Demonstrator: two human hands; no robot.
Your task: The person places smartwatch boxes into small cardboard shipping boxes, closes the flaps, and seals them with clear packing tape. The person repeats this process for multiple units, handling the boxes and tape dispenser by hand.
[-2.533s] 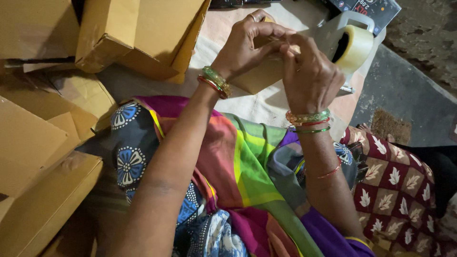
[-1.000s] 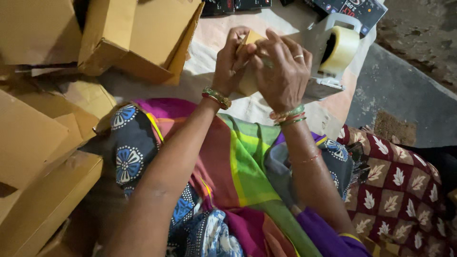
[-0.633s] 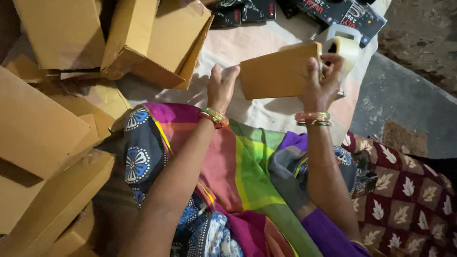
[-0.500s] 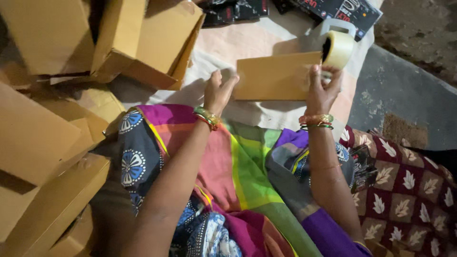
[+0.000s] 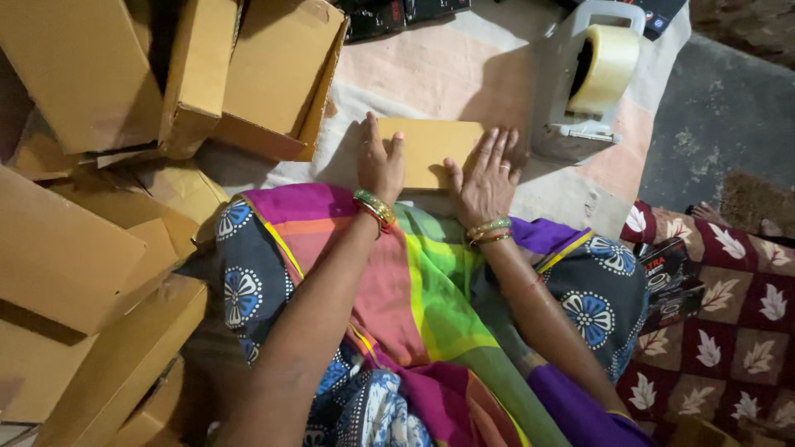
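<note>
The left hand (image 5: 379,165) lies flat, palm down and fingers stretched forward, on the near left end of a small flat tan cardboard box (image 5: 431,149); it clamps nothing, only presses. The right hand (image 5: 486,175) lies the same way on the box's near right part, fingers spread and pointing away from the body (a ring shows on one finger), open and gripping nothing. Both wrists carry bangles, green and gold on the right, gold and red on the left.

The box rests on a pale cloth (image 5: 464,74) spread on the floor, just beyond the knees, which are draped in a bright striped fabric of pink, green and purple (image 5: 397,281). Its long axis runs left to right, across the line of the forearms, so each hand covers one end and the box's middle top shows between them. Neither hand is nearer than the other: both touch it, the left at the left edge, the right toward the right edge.

Beyond the right hand, up and to the right, stands a grey tape dispenser with a roll of clear tape (image 5: 592,74), near the box's far right corner but apart from it. To the left, well apart from the hands, a heap of larger brown cardboard boxes (image 5: 124,99) crowds the floor.
</note>
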